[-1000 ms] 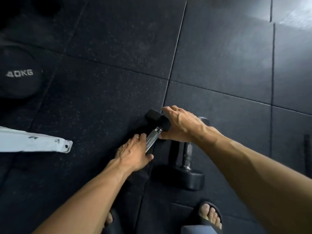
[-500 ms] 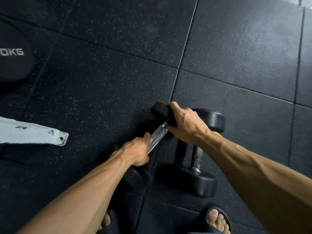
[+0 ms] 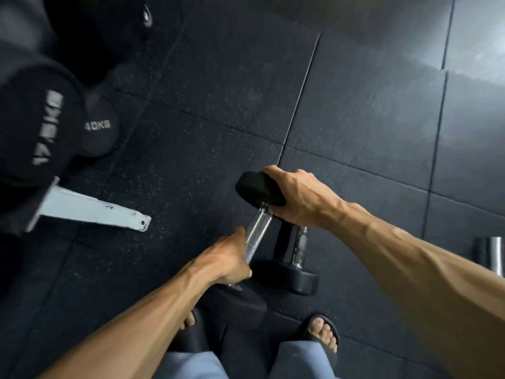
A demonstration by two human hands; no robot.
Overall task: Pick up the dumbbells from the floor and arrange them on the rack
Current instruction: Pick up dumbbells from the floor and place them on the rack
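Nearest the camera, pale blue fabric trouser legs (image 3: 191, 365) and two bare feet in dark rubber sandals (image 3: 322, 337) stand on the black speckled rubber floor tiles (image 3: 218, 91).

Just beyond them the left hand (image 3: 226, 261) has its fingers clenched round the knurled chrome handle of a black rubber-headed dumbbell (image 3: 258, 233), low on the bar, close to the near head, which lies below and behind the knuckles. The bar runs tilted up and away from that fist to the far head, a smooth matte rounded block. The right hand (image 3: 297, 198) grips that far head, fingers wrapped over its top and right side, thumb near the point where bar meets head.

Beneath the right palm, and to the right of the left fist, a second black rubber hex-headed dumbbell with a chrome handle (image 3: 297, 263) lies on the floor, its near head faceted and dull; its far head is hidden under the right hand.

Left of both hands, well apart, a white painted metal rack foot (image 3: 93, 209) with chipped paint and a bolt hole rests on the tiles. Beyond it sit large round black dumbbell heads (image 3: 98, 132), one with blurred white lettering ending in "0KG". At the far right edge, past the right forearm, a short chrome bar (image 3: 496, 255) shows beside a dark block.
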